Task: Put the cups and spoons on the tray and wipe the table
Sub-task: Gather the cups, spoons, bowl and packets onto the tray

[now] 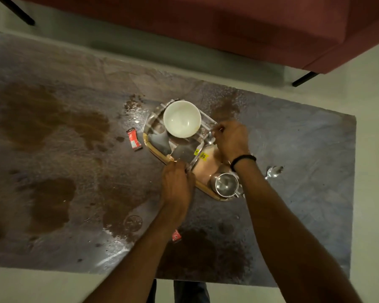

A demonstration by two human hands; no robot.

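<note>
1. The wood-rimmed tray [155,150] sits mid-tabletop [315,138], carrying a white cup [182,119] and a steel cup [225,184].
2. My left hand [177,182] grips its near rim.
3. My right hand [232,138] pinches a spoon [211,137] over the tray.

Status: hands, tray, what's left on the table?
Left hand grips tray rim. Right hand pinches a spoon over it; steel cup and white bowl aboard. Second spoon loose on table; red sachets, brown spills unwiped.
</note>
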